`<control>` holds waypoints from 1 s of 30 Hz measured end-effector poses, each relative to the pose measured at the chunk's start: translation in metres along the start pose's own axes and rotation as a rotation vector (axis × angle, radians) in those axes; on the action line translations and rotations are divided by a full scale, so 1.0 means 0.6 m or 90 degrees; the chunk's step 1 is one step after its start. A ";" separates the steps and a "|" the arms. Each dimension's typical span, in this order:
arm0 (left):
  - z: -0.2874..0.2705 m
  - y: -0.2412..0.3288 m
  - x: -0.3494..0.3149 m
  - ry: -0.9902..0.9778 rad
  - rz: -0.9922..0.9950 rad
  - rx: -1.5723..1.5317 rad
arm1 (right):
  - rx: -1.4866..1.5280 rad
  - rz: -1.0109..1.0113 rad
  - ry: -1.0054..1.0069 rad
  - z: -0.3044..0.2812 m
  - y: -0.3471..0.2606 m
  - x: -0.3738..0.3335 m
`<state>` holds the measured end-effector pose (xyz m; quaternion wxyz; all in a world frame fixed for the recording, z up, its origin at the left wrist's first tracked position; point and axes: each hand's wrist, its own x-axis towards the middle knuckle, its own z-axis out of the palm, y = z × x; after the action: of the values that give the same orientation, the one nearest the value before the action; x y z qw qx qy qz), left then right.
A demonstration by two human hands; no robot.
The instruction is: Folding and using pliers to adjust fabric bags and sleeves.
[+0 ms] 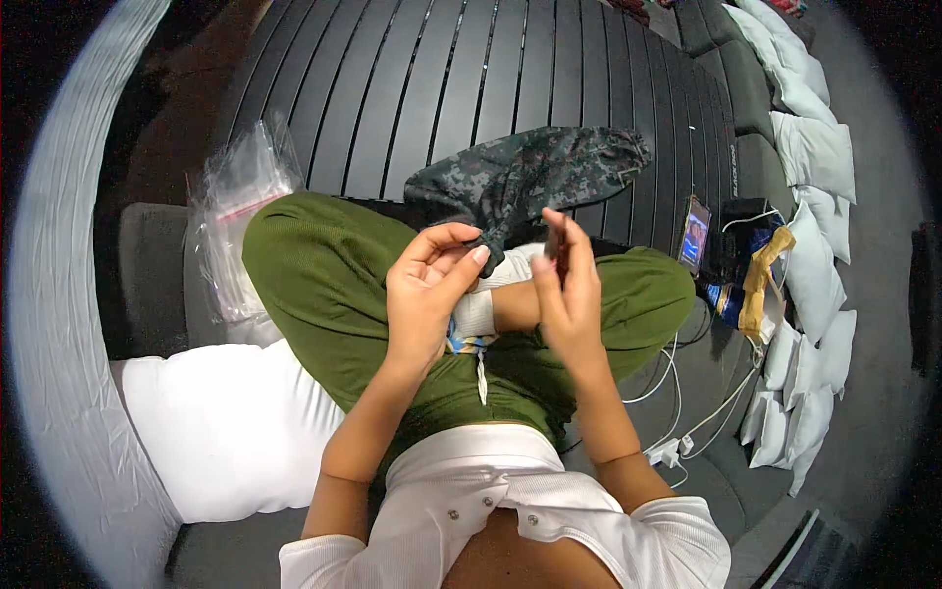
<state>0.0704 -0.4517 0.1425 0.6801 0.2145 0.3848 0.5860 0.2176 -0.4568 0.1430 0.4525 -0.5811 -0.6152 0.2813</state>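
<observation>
A dark camouflage cloth piece [530, 177], gathered at its far right end, lies across my lap and the edge of the slatted table. My left hand [429, 285] pinches its bunched near corner between thumb and fingertips. To the right, apart from that corner, my right hand [569, 294] is raised with thumb and fingers curved toward each other. Something dark and blurred shows between them, too unclear to name. Below the hands are my crossed legs in green trousers [324, 275] and a white sock [475, 314].
Ahead stands a black slatted table [422, 88]. Clear plastic bags [240, 216] lie left of my knee, near a white pillow [231, 432]. On the right are a lit phone [695, 236], a blue and yellow packet [760, 280], white cables with a plug [667, 452] and several pale cushions [814, 245].
</observation>
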 end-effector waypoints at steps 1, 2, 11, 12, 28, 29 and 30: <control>-0.002 -0.001 -0.001 0.001 0.000 0.000 | -0.038 -0.025 -0.054 -0.005 -0.014 -0.004; -0.003 0.000 -0.001 0.000 0.000 -0.003 | -0.077 -0.051 -0.106 -0.010 -0.032 -0.006; 0.001 0.005 -0.005 -0.002 0.055 0.046 | -0.065 0.002 -0.050 -0.015 -0.040 -0.028; 0.000 0.005 -0.005 0.008 0.057 0.052 | -0.057 0.033 -0.073 -0.014 -0.043 -0.032; 0.006 0.003 -0.010 -0.025 0.125 0.085 | -0.084 0.011 -0.078 0.003 -0.046 -0.037; 0.006 0.005 -0.011 -0.030 0.118 0.082 | -0.099 -0.010 -0.080 0.003 -0.046 -0.036; 0.006 0.006 -0.011 -0.035 0.112 0.078 | -0.100 -0.010 -0.080 0.004 -0.045 -0.035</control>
<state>0.0709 -0.4568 0.1493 0.6219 0.3042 0.3810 0.6128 0.2014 -0.4815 0.1607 0.3684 -0.5912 -0.6669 0.2646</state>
